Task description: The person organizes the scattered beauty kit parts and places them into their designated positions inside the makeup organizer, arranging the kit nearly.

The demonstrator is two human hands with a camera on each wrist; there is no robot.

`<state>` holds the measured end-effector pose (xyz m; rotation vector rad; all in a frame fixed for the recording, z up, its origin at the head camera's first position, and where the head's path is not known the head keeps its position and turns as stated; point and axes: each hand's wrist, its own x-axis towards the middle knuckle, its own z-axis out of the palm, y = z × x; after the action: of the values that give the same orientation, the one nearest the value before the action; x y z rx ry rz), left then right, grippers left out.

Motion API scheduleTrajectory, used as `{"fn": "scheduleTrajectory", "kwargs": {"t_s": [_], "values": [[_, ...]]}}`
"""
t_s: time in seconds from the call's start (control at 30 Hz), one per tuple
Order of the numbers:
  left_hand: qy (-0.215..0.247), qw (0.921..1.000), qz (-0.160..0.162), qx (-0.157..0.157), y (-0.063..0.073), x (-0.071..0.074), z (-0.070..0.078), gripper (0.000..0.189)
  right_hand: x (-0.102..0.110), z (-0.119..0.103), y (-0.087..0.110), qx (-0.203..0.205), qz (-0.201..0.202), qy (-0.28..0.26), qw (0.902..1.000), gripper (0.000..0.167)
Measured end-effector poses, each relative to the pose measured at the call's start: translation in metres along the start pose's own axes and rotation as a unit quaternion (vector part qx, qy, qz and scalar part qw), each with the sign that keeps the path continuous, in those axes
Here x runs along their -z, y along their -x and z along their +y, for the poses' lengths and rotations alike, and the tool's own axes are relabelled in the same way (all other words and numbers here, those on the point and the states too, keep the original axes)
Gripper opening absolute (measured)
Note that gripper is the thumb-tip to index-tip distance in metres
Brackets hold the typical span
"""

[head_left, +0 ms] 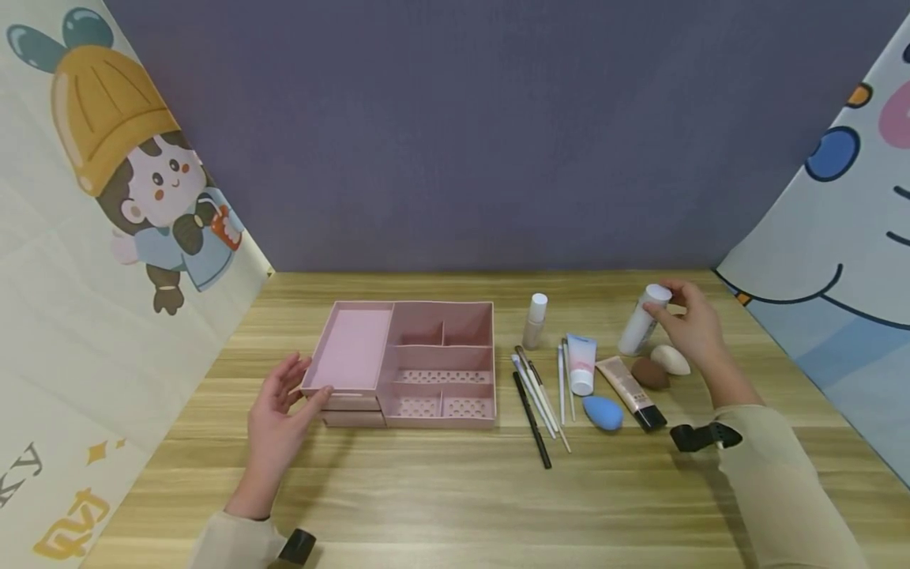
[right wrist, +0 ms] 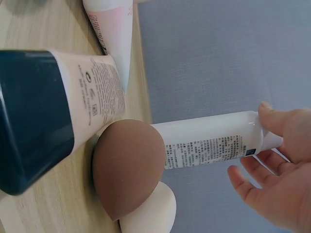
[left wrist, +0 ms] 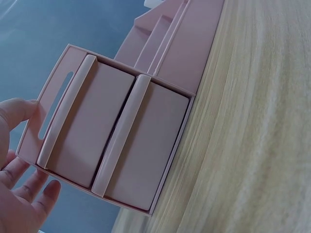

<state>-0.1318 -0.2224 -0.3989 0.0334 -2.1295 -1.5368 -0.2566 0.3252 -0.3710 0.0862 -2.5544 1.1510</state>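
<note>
The pink desktop organizer [head_left: 435,357] stands left of centre, with two drawers [left wrist: 95,126] in its front and open compartments on its right. My left hand [head_left: 280,411] holds its front left corner, thumb at the top front edge and fingers along the side. On the far right, my right hand [head_left: 695,324] pinches the upper end of an upright white bottle [head_left: 638,325] between thumb and fingers. Printed small text shows on the bottle in the right wrist view. Close by it lie a brown makeup sponge [right wrist: 129,167] and a white makeup sponge [right wrist: 151,213].
Between organizer and bottle are a small white-capped bottle [head_left: 536,320], several makeup brushes [head_left: 539,395], a black pencil [head_left: 532,419], a blue-and-white tube [head_left: 581,363], a blue makeup sponge [head_left: 603,412] and a beige tube with black cap [head_left: 629,391]. A grey-blue partition [head_left: 455,142] rises behind the wooden table [head_left: 426,490].
</note>
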Motion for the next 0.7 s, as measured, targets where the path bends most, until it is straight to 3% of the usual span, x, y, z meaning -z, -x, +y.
{"fn": "scheduleTrajectory", "kwargs": {"t_s": [0.23, 0.7], "values": [[-0.001, 0.9999, -0.007, 0.012, -0.0010, 0.0006, -0.0004, 0.065, 0.0004, 0.0009, -0.0015, -0.015, 0.004, 0.003, 0.9999, 0.055], [0.006, 1.0000, -0.003, 0.002, -0.0019, 0.0002, -0.0014, 0.064, 0.0023, -0.0055, -0.0044, -0.036, 0.012, 0.001, 0.9993, 0.053]]}}
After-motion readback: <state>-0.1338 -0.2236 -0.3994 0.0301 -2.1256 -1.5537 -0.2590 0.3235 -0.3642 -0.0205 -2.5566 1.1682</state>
